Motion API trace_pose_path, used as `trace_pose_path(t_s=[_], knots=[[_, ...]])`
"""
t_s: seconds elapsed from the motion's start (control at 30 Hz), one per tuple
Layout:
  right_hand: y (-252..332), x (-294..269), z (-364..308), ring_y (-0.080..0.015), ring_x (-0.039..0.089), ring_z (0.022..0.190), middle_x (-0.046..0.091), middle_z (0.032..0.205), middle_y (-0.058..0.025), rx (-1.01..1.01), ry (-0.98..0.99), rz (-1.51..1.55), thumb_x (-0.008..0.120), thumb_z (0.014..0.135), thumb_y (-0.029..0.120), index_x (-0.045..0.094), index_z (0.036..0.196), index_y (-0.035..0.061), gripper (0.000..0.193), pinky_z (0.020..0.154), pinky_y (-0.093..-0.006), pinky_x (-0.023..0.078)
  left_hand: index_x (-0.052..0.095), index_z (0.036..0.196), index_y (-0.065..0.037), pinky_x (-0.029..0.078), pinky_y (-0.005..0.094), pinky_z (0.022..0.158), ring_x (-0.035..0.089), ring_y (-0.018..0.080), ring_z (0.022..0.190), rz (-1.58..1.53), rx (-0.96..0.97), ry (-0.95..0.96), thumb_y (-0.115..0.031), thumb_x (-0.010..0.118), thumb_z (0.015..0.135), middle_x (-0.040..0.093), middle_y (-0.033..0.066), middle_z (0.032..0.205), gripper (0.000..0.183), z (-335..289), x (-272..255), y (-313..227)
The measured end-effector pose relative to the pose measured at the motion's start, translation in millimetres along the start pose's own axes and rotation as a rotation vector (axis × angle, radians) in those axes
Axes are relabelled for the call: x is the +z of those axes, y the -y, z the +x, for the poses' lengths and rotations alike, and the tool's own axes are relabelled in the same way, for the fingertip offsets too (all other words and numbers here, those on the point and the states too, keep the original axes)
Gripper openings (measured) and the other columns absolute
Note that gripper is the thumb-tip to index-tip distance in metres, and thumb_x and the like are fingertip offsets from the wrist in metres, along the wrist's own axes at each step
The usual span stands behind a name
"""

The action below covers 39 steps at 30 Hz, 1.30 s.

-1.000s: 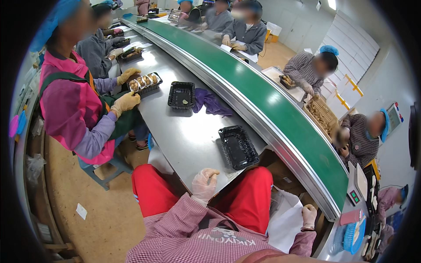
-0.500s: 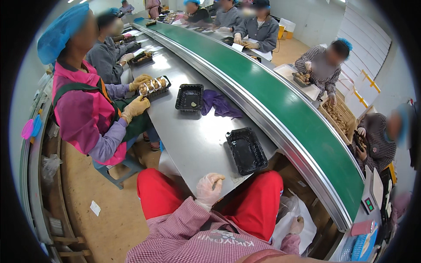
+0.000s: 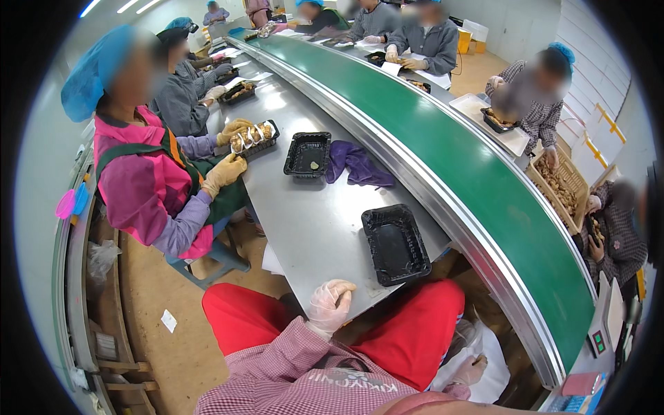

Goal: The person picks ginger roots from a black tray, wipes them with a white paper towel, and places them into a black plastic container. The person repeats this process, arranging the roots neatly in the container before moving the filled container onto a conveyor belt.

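Gloves of thin, translucent film cover both of the person's hands. The left hand is at the near end of the long, silver-grey metal counter, its fingers loosely curled; its grip is narrow, with a small gap between thumb and forefinger, and whether it rests on the edge cannot be told. The right hand is low beside the right thigh, against a view of a crumpled white plastic bag; whether its grip is wide, narrow or holding the bag cannot be told.

A black, rectangular, glossy plastic tray lies on the counter just beyond the left hand and to its right, apart from it, open side up. Farther along lies a second black plastic tray, with a small pale-green piece inside. A rumpled purple cloth is just beside that tray, on its right. A green conveyor belt with silver metal rails runs along the counter's right side. At the left, a co-worker in a pink and maroon top has yellow-gloved hands on a black tray of brown pieces crossed by white bands
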State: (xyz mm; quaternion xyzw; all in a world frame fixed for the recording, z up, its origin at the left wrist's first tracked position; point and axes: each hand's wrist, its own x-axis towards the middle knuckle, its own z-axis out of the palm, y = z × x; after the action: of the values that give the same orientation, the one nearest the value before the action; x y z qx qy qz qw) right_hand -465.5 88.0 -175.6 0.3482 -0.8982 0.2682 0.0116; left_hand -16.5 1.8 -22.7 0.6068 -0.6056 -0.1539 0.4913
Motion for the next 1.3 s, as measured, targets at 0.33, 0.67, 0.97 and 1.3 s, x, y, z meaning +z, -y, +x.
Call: trace_pose_path(t_s=[0.33,0.67,0.97,1.3], knots=[[2.5,-4.5,-1.6,-0.0435,0.065,0.098,0.066,0.107,-0.0236,-0.078,0.006,-0.065,0.053,0.086,0.021,0.062,0.107,0.0002,0.031,0.084,-0.0495,0.050,0.071,0.098,-0.010,0.053,0.0399,0.086,0.067,0.0297,0.095,0.046,0.029,-0.030,-0.003,0.066,0.083,0.071,0.0084,0.099,0.017,-1.6,1.6,-1.4],[3.9,-6.7,-0.6,-0.0416,0.064,0.104,0.066,0.114,-0.0230,-0.055,0.035,-0.016,0.057,0.084,0.018,0.064,0.114,-0.0009,0.035,0.090,-0.0454,0.050,0.071,0.099,-0.013,0.052,0.0402,0.087,0.065,0.0299,0.097,0.015,-0.035,-0.017,-0.004,0.065,0.085,0.070,0.0076,0.102,0.017,-3.4,2.0,-0.6],[-8.6,-43.7,17.2,-0.0328,0.059,0.074,0.064,0.082,-0.0162,-0.119,-0.004,0.080,0.062,0.086,0.017,0.061,0.090,-0.0007,0.018,0.073,-0.0414,0.049,0.072,0.098,-0.010,0.051,0.0397,0.088,0.066,0.0302,0.098,-0.111,-0.036,-0.019,-0.004,0.064,0.087,0.070,0.0094,0.102,0.016,-4.5,3.8,11.4],[23.3,-214.8,58.2,-0.0216,0.066,0.090,0.066,0.101,-0.0120,-0.048,-0.462,0.989,0.050,0.095,0.003,0.059,0.111,-0.0010,0.019,0.081,-0.0317,0.053,0.073,0.101,-0.004,0.049,0.0302,0.093,0.063,0.0182,0.100,-0.441,-0.147,-0.014,0.001,0.060,0.092,0.067,0.0060,0.101,0.016,-6.0,3.6,19.3]])
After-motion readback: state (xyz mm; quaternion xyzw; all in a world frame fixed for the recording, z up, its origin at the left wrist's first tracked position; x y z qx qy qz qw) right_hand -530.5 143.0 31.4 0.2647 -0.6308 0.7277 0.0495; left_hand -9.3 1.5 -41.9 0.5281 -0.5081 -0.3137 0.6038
